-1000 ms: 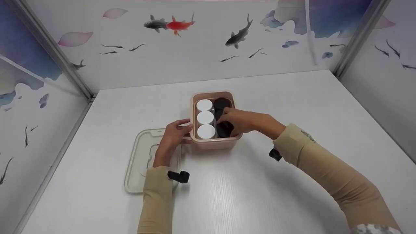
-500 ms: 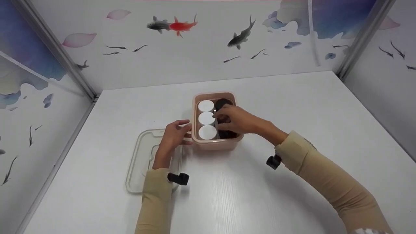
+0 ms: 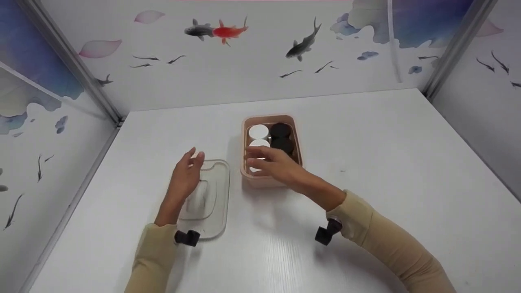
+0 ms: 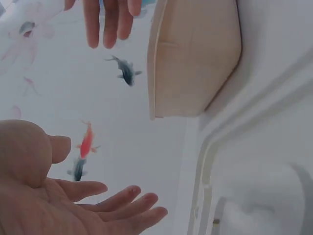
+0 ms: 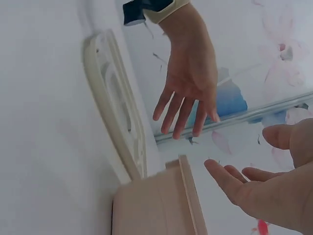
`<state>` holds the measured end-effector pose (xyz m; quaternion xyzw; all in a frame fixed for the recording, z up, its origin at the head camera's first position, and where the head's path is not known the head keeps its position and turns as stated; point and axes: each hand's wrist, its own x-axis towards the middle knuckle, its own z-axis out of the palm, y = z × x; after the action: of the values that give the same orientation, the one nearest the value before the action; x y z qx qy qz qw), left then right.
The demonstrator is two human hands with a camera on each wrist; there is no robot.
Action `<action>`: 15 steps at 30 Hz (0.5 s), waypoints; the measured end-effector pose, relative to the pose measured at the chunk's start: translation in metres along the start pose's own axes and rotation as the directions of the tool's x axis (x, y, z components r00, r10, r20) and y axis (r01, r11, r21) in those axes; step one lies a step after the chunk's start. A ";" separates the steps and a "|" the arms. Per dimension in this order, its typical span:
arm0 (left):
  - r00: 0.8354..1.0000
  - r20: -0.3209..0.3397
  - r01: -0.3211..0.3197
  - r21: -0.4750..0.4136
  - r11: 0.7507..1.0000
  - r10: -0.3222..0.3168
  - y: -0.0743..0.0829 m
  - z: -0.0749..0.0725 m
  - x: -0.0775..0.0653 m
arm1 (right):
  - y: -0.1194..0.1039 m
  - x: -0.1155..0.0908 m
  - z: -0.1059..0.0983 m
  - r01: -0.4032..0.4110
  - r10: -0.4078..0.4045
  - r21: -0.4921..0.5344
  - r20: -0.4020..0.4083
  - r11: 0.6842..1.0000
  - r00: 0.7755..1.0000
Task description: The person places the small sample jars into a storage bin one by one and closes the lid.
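A pink plastic box (image 3: 266,182) stands in the middle of the table. White round-topped containers (image 3: 258,132) fill its left column; black ones (image 3: 280,130) stand in its right column, their near part hidden by a hand. My right hand (image 3: 281,165) hovers over the near end of the box with fingers extended and nothing held. My left hand (image 3: 185,175) is raised over the translucent lid (image 3: 222,203), left of the box, its fingers relaxed. Both wrist views show the hands bare, apart from the box, the left palm (image 5: 190,73) facing up the frame's middle.
The lid lies flat on the white table (image 3: 346,244), close to the box's left side. Panels with painted fish (image 3: 301,47) and petals enclose the table at the back and sides. Black wrist cameras (image 3: 187,237) stick out from both sleeves.
My left hand has left the box's side and moved left over the lid. My right hand has come up from the black containers and moved toward the near left of the box.
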<state>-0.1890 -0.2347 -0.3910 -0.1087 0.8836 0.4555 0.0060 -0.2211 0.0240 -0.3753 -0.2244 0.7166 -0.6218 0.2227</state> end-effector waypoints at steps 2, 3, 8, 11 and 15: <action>1.000 -0.002 0.025 0.064 0.998 -0.025 -0.008 -0.010 -0.002 | 0.000 -0.003 0.006 -0.023 0.021 0.070 0.034 0.997 0.999; 0.999 -0.002 0.036 0.086 0.996 -0.036 -0.013 -0.016 -0.003 | 0.000 -0.004 0.009 -0.035 0.030 0.097 0.051 0.995 0.998; 0.995 0.002 0.100 0.179 0.979 -0.102 -0.042 -0.038 -0.007 | 0.004 -0.006 0.024 -0.105 0.084 0.147 0.140 0.984 0.987; 0.988 0.047 0.135 0.218 0.966 -0.149 -0.058 -0.046 -0.007 | 0.008 -0.004 0.032 -0.153 0.126 0.147 0.178 0.977 0.976; 0.974 0.125 0.158 0.222 0.962 -0.189 -0.071 -0.053 -0.008 | 0.017 0.002 0.041 -0.210 0.180 0.140 0.205 0.968 0.962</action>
<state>-0.1621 -0.3160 -0.4164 -0.1510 0.9112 0.3635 0.1218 -0.1989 -0.0075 -0.3976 -0.1924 0.6584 -0.6279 0.3678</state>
